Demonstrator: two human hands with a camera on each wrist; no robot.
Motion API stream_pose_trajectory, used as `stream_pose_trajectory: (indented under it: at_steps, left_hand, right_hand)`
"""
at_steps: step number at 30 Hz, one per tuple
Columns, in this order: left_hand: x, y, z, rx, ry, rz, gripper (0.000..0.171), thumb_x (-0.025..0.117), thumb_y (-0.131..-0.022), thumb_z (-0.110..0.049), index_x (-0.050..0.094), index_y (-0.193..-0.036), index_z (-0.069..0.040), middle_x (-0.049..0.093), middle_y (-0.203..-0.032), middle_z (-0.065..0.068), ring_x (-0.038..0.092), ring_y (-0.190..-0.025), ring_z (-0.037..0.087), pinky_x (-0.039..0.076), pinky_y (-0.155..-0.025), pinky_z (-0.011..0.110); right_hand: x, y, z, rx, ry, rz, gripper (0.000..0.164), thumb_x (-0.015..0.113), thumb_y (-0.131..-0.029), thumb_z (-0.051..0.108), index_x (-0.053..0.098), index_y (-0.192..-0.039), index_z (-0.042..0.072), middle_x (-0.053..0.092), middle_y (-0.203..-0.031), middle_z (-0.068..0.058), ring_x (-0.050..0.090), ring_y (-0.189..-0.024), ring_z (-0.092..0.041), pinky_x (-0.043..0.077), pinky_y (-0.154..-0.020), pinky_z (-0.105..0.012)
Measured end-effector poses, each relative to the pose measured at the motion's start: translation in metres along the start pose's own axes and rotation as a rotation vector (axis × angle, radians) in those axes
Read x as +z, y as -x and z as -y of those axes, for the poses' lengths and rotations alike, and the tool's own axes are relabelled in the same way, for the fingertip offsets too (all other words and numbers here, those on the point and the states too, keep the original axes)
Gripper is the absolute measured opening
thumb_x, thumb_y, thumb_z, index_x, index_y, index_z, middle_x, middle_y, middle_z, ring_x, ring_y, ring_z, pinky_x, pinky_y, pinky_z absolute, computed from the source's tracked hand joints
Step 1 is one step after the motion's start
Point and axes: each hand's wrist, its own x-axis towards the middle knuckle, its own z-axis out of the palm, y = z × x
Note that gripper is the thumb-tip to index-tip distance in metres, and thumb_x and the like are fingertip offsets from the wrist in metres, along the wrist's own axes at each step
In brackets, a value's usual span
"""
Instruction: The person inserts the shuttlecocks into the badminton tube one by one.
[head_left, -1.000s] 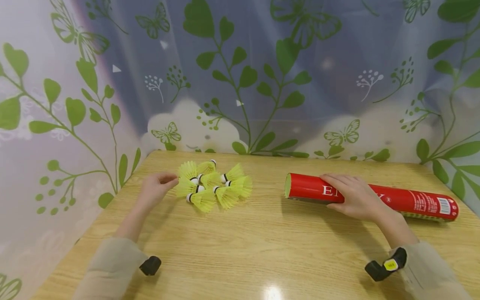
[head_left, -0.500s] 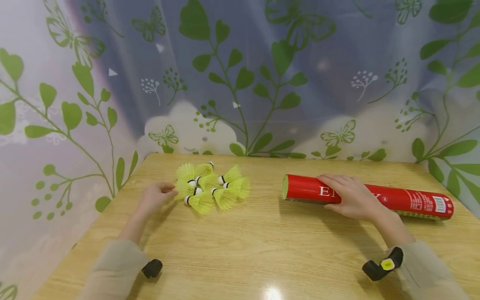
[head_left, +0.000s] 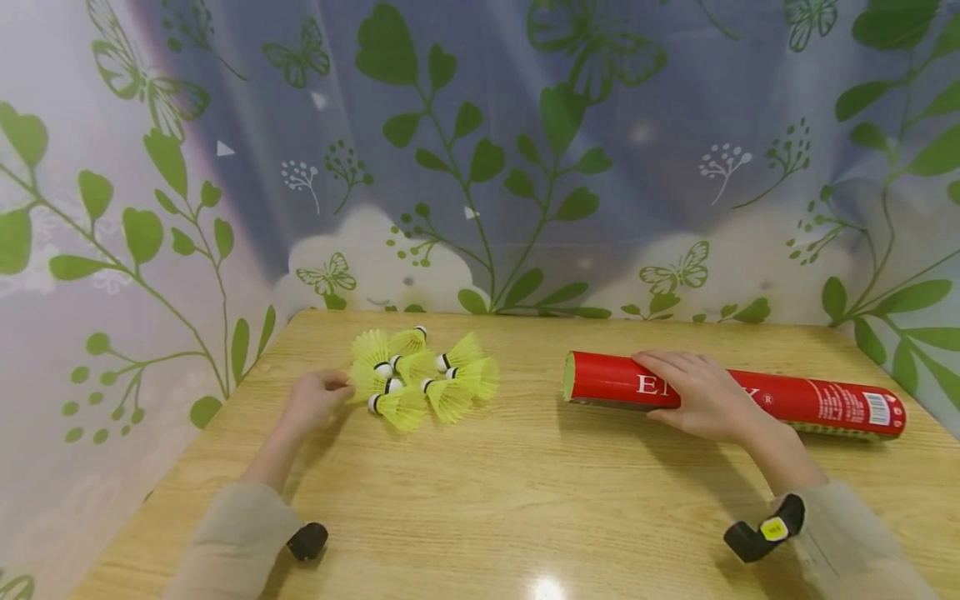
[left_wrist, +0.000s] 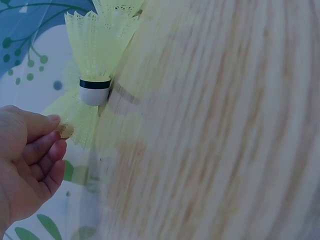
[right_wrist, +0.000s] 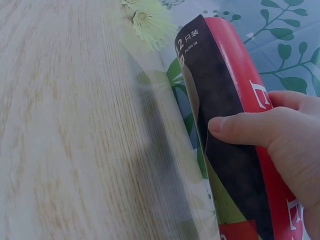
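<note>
My left hand is at the left side of a pile of yellow shuttlecocks with white cork heads and dark bands. Its thumb and index finger pinch the skirt edge of one shuttlecock, whose head is hidden behind another shuttlecock in the left wrist view. The other left fingers curl in below. On the right, my right hand grips a red shuttlecock tube from above, thumb on its dark side panel. The tube lies sideways, its pale green left end facing the pile.
Everything stands on a light wood-grain table. A curtain printed with leaves and butterflies rises along its back edge, and more patterned cloth borders the left side. A black device sits at my right wrist, another at my left.
The head view has shifted slightly. My left hand has come a little toward me at the pile's edge, its fingertips now on the skirt. My right hand and the tube stay put.
</note>
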Motion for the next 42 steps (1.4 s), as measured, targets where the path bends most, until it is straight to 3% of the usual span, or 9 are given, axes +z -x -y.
stream_pose_trajectory:
  at_steps: [5,12,17,21,25,31,42]
  left_hand:
    - [-0.007,0.002,0.001,-0.021,-0.003,-0.003,0.034,0.056,-0.092,-0.014,0.056,-0.118,0.009,0.053,-0.122,0.028,0.051,-0.11,0.04,0.041,-0.092,0.049]
    - [-0.016,0.005,-0.001,-0.003,0.002,-0.044,0.031,0.056,-0.092,-0.012,0.058,-0.114,0.01,0.058,-0.112,0.028,0.056,-0.099,0.037,0.046,-0.085,0.046]
    - [-0.022,0.007,-0.007,0.03,0.003,-0.076,0.031,0.057,-0.091,-0.012,0.059,-0.112,0.01,0.06,-0.11,0.028,0.058,-0.096,0.037,0.048,-0.082,0.045]
    - [-0.025,0.007,-0.017,0.035,-0.036,-0.072,0.034,0.057,-0.092,-0.017,0.059,-0.115,0.008,0.058,-0.115,0.026,0.055,-0.105,0.039,0.045,-0.087,0.049]
    - [-0.023,0.006,-0.032,0.05,-0.059,-0.067,0.034,0.057,-0.092,-0.022,0.061,-0.115,0.004,0.059,-0.117,0.023,0.052,-0.11,0.039,0.042,-0.09,0.049]
    - [-0.014,0.005,-0.05,0.092,-0.027,-0.072,0.03,0.059,-0.091,-0.019,0.064,-0.11,0.004,0.063,-0.11,0.021,0.057,-0.103,0.036,0.047,-0.084,0.045]
    - [0.005,0.001,-0.069,0.11,0.01,-0.034,0.029,0.059,-0.091,-0.019,0.064,-0.112,0.002,0.062,-0.112,0.019,0.056,-0.104,0.034,0.046,-0.087,0.045]
  right_hand:
    - [-0.001,0.0,0.0,0.001,-0.002,-0.002,0.081,0.086,-0.061,0.023,0.048,-0.13,0.003,0.055,-0.125,-0.016,0.051,-0.11,-0.035,0.037,-0.089,-0.055]
    - [-0.003,0.0,0.0,0.014,-0.004,0.006,0.081,0.086,-0.061,0.023,0.048,-0.13,0.003,0.055,-0.124,-0.017,0.051,-0.11,-0.035,0.037,-0.089,-0.056]
    - [-0.004,-0.001,0.0,0.03,-0.002,0.015,0.081,0.085,-0.062,0.024,0.048,-0.131,0.003,0.055,-0.124,-0.017,0.051,-0.11,-0.035,0.037,-0.089,-0.056]
    - [-0.005,-0.001,0.001,0.044,-0.002,0.032,0.081,0.085,-0.063,0.024,0.047,-0.131,0.003,0.055,-0.125,-0.017,0.051,-0.11,-0.036,0.037,-0.09,-0.056]
    - [-0.007,-0.002,0.002,0.063,-0.013,0.044,0.081,0.085,-0.064,0.022,0.047,-0.132,0.003,0.054,-0.126,-0.018,0.05,-0.111,-0.036,0.037,-0.09,-0.057]
    - [-0.007,-0.002,0.002,0.049,-0.011,0.028,0.081,0.085,-0.063,0.021,0.047,-0.132,0.003,0.055,-0.125,-0.017,0.051,-0.11,-0.036,0.037,-0.089,-0.056]
    - [-0.004,-0.002,0.001,0.034,-0.001,0.013,0.081,0.085,-0.062,0.023,0.048,-0.131,0.003,0.056,-0.124,-0.017,0.051,-0.11,-0.035,0.038,-0.089,-0.056]
